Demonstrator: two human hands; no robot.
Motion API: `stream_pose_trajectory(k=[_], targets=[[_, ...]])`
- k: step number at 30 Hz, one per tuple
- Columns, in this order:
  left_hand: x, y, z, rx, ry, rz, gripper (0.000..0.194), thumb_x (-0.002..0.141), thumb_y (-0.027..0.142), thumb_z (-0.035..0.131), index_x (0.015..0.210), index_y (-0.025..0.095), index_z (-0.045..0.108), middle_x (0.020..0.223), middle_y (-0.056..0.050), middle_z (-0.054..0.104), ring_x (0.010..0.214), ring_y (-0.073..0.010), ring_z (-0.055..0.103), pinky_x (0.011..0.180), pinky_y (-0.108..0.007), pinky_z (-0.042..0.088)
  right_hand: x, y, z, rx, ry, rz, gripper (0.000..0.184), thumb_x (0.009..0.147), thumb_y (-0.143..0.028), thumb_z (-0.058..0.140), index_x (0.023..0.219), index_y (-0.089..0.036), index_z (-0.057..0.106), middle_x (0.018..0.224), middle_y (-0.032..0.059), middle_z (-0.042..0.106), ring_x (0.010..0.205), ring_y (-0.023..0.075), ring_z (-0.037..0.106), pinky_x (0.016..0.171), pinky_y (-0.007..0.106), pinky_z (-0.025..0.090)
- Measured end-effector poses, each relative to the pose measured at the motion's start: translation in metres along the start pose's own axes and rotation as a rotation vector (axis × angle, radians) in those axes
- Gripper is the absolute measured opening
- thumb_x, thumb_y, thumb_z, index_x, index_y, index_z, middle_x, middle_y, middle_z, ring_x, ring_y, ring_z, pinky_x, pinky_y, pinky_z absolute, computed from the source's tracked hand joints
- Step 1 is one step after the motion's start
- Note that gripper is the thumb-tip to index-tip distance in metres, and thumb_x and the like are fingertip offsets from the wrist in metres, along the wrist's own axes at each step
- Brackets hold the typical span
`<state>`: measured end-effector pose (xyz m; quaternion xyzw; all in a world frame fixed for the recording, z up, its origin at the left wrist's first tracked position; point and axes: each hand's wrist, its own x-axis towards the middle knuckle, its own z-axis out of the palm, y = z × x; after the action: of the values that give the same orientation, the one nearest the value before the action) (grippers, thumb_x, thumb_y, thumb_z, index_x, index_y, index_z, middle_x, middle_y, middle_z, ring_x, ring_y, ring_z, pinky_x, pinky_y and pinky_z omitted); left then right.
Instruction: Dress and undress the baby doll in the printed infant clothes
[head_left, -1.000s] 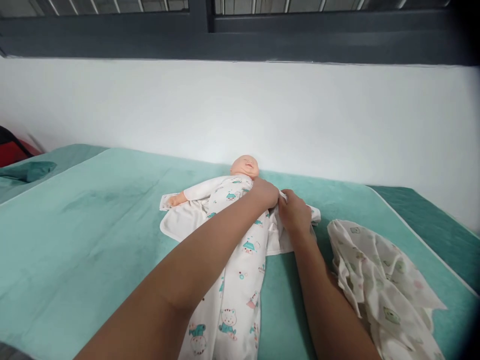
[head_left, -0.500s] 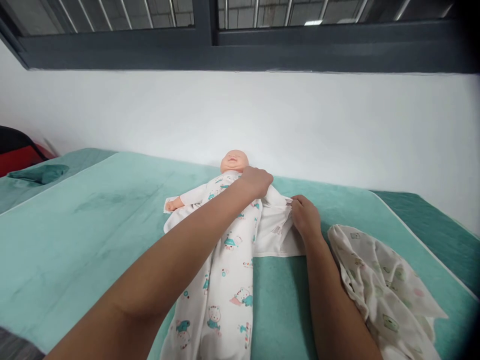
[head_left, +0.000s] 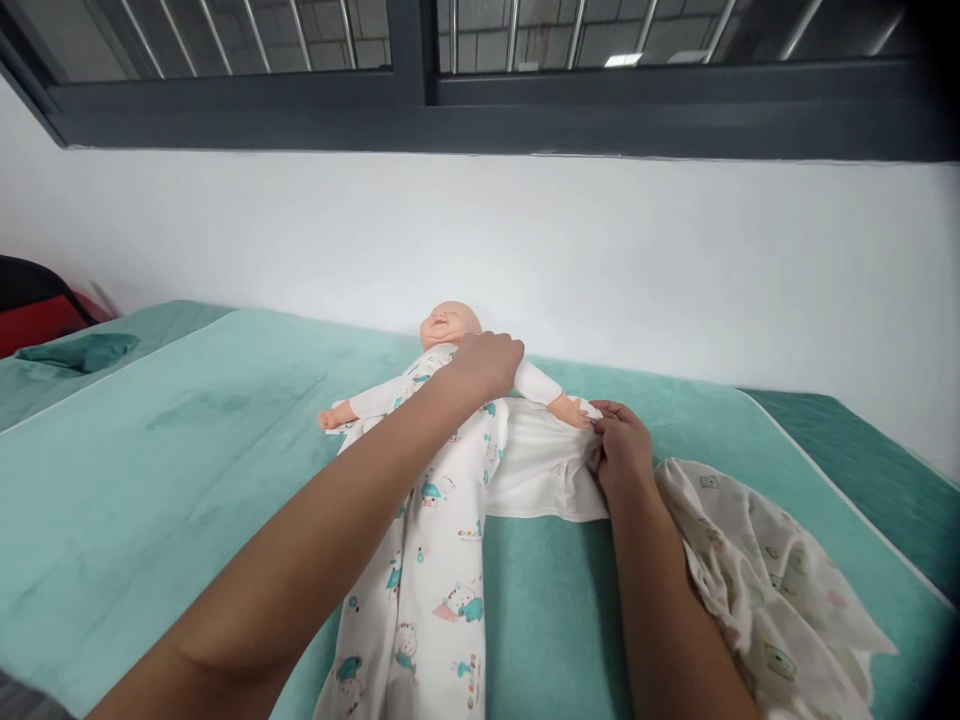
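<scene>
A baby doll [head_left: 450, 322] lies on its back with its head by the wall. It wears a long white romper [head_left: 439, 560] printed with cartoon animals and houses, and white sleeves cover its arms. My left hand [head_left: 491, 362] is closed over the doll's shoulder on the right side; its fingertips and whatever they grip are hidden. Beyond the sleeve, the doll's bare hand [head_left: 570, 408] shows. Right at those doll fingers, my right hand [head_left: 622, 440] pinches an edge of white cloth. A plain white flap of cloth [head_left: 536, 465] is spread flat below the doll's arm.
A crumpled white printed cloth [head_left: 772, 570] lies beside my right forearm. The surface has a light green cover [head_left: 187, 470] with darker green sides. A white wall [head_left: 480, 230] and a barred window [head_left: 412, 110] stand behind. A red and black item [head_left: 37, 305] sits far left.
My right hand has moved right, away from my left hand, and the doll's hand has come into view from the sleeve. My left hand stays by the shoulder. The view has shifted slightly.
</scene>
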<state>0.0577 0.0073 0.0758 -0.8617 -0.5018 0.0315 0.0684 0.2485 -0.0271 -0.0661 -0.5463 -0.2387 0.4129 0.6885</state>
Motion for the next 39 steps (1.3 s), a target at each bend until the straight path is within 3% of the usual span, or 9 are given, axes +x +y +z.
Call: stream_pose_trajectory(k=[6, 11, 13, 17, 21, 25, 31, 34, 39], targets=[[0.005, 0.012, 0.019, -0.042, -0.015, 0.018, 0.033, 0.084, 0.01, 0.054, 0.116, 0.015, 0.062, 0.112, -0.015, 0.067, 0.106, -0.0301, 0.063, 0.086, -0.042, 0.048, 0.004, 0.001, -0.004, 0.246, 0.023, -0.128, 0.036, 0.05, -0.015, 0.051, 0.085, -0.022, 0.056, 0.094, -0.0004, 0.066, 0.083, 0.0144, 0.066, 0.062, 0.023, 0.051], [-0.006, 0.027, 0.04, -0.096, 0.018, 0.079, 0.028, 0.088, 0.017, 0.054, 0.114, 0.016, 0.063, 0.117, -0.013, 0.066, 0.113, -0.0291, 0.06, 0.095, -0.043, 0.045, 0.004, -0.004, -0.004, 0.214, 0.132, -0.118, 0.025, 0.062, -0.021, 0.053, 0.086, -0.023, 0.054, 0.098, 0.0017, 0.067, 0.085, 0.0148, 0.067, 0.071, 0.027, 0.054], [-0.021, 0.023, 0.043, -0.159, 0.109, 0.066, 0.024, 0.091, 0.021, 0.053, 0.112, 0.017, 0.064, 0.117, -0.011, 0.067, 0.112, -0.0284, 0.061, 0.097, -0.043, 0.044, 0.0, -0.005, 0.0, -0.013, 0.145, -0.216, 0.018, 0.068, -0.023, 0.054, 0.085, -0.022, 0.057, 0.097, 0.0041, 0.068, 0.088, 0.0176, 0.066, 0.077, 0.031, 0.053], [-0.061, -0.006, 0.051, -0.48, 0.325, -0.088, 0.031, 0.098, 0.034, 0.046, 0.122, 0.023, 0.062, 0.122, -0.006, 0.069, 0.115, -0.0252, 0.062, 0.101, -0.039, 0.045, -0.011, -0.004, 0.008, -0.848, 0.106, -0.471, 0.024, 0.08, -0.024, 0.048, 0.095, -0.02, 0.067, 0.108, 0.0111, 0.07, 0.11, 0.029, 0.06, 0.102, 0.05, 0.04], [-0.093, -0.04, 0.071, -0.867, 0.428, -0.201, 0.037, 0.098, 0.04, 0.046, 0.13, 0.025, 0.057, 0.141, -0.004, 0.058, 0.129, -0.0217, 0.054, 0.11, -0.034, 0.042, -0.019, -0.001, 0.014, -1.245, 0.033, -0.466, 0.037, 0.095, -0.031, 0.036, 0.108, -0.018, 0.067, 0.121, 0.0154, 0.067, 0.118, 0.0351, 0.055, 0.108, 0.063, 0.028], [-0.105, -0.058, 0.095, -1.118, 0.418, -0.334, 0.045, 0.098, 0.047, 0.045, 0.137, 0.026, 0.053, 0.152, -0.001, 0.049, 0.141, -0.0199, 0.044, 0.119, -0.032, 0.034, -0.024, 0.003, 0.024, -1.179, -0.039, -0.558, 0.04, 0.098, -0.031, 0.03, 0.116, -0.019, 0.064, 0.126, 0.0132, 0.066, 0.123, 0.0314, 0.053, 0.113, 0.061, 0.022], [-0.102, -0.066, 0.114, -1.238, 0.423, -0.368, 0.045, 0.098, 0.048, 0.046, 0.136, 0.026, 0.053, 0.158, -0.001, 0.04, 0.147, -0.0185, 0.035, 0.124, -0.032, 0.026, -0.048, 0.014, 0.049, -0.886, -0.362, -0.769, 0.041, 0.098, -0.041, 0.037, 0.128, -0.023, 0.058, 0.141, 0.0101, 0.058, 0.135, 0.0246, 0.046, 0.119, 0.052, 0.019], [-0.102, -0.065, 0.114, -1.288, 0.441, -0.368, 0.041, 0.095, 0.049, 0.051, 0.129, 0.027, 0.057, 0.157, -0.002, 0.04, 0.146, -0.0204, 0.036, 0.123, -0.034, 0.026, -0.06, 0.016, 0.056, -0.845, -0.495, -0.757, 0.039, 0.099, -0.047, 0.039, 0.128, -0.029, 0.057, 0.149, 0.0059, 0.052, 0.142, 0.023, 0.039, 0.122, 0.054, 0.007], [-0.104, -0.061, 0.113, -1.314, 0.484, -0.353, 0.032, 0.091, 0.044, 0.06, 0.118, 0.027, 0.061, 0.154, -0.003, 0.042, 0.143, -0.0207, 0.039, 0.122, -0.036, 0.027, -0.064, 0.012, 0.057, -0.795, -0.539, -0.672, 0.039, 0.095, -0.054, 0.05, 0.126, -0.032, 0.057, 0.152, 0.0044, 0.048, 0.145, 0.0254, 0.036, 0.122, 0.056, 0.006]])
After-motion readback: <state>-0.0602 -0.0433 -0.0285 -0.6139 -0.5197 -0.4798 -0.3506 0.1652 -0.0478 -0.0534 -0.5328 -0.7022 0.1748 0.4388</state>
